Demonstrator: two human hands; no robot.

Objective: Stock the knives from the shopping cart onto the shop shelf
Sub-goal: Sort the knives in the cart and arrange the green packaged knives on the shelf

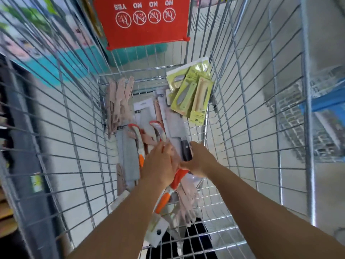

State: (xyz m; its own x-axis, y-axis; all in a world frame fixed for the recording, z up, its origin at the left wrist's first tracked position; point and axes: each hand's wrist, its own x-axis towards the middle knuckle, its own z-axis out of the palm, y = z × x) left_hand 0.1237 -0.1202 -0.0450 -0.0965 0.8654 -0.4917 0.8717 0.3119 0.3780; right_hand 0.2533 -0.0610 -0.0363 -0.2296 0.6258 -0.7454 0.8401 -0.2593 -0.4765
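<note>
I look down into a wire shopping cart (242,101) full of packaged knives. My right hand (200,160) grips the black handle of a large cleaver (175,128) lying in the middle of the cart. My left hand (160,163) rests beside it on the pile, fingers on pale pink and orange-handled knife packs (139,139); whether it grips one I cannot tell. Green-carded knives (192,92) lean in the far right corner. Pink knives (118,101) stand at the far left. An orange-handled knife pack (164,200) lies under my forearms.
A red child-seat flap (143,21) with warning icons hangs at the cart's far end. Dark shelving (16,146) runs along the left outside the cart. A blue and metal rack (321,101) stands to the right. Pale floor shows through the wires.
</note>
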